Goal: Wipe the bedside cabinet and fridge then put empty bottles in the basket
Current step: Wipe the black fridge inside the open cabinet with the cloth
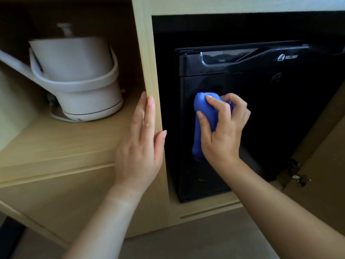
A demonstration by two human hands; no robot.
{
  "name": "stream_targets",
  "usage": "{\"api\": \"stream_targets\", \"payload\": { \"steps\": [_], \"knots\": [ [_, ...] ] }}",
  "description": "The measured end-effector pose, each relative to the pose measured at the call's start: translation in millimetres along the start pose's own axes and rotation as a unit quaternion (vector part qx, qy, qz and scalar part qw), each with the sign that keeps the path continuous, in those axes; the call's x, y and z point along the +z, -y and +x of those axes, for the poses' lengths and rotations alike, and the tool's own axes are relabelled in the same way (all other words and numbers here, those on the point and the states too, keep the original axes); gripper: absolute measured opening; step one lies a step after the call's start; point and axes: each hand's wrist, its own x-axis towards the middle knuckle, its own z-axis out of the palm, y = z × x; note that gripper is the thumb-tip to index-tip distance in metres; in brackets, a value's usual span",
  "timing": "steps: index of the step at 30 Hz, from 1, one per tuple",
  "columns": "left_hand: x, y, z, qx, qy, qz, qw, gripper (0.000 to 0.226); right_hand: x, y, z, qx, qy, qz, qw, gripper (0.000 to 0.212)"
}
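A small black fridge (270, 109) stands in the right bay of a light wooden cabinet (147, 53), its door closed. My right hand (222, 128) grips a bunched blue cloth (200, 116) and presses it against the left part of the fridge door. My left hand (141, 143) lies flat with fingers extended on the wooden upright that divides the two bays. No bottles or basket are in view.
A white electric kettle (80, 75) on its base sits on the shelf (56, 143) in the left bay. At the right, the open wooden cabinet door (324, 165) shows a metal hinge (296, 174). Grey floor lies below.
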Motion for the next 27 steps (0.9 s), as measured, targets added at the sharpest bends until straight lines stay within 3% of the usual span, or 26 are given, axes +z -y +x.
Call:
{"api": "stream_targets", "payload": {
  "steps": [8, 15, 23, 27],
  "knots": [
    [-4, 3, 1, -0.010, 0.009, -0.035, 0.999, 0.067, 6, 40, 46, -0.026, -0.089, 0.025, 0.995, 0.027],
    [-3, 5, 0, -0.004, 0.008, -0.029, 1.000, 0.064, 9, 9, 4, -0.057, -0.009, -0.003, 0.998, 0.029],
    [-2, 5, 0, -0.002, 0.011, -0.020, 1.000, 0.063, 8, 37, 44, -0.036, -0.097, 0.018, 0.994, 0.028],
    [0, 4, -1, -0.011, 0.004, -0.025, 1.000, 0.062, 14, 27, 28, -0.066, -0.072, 0.015, 0.995, 0.028]
  ]
}}
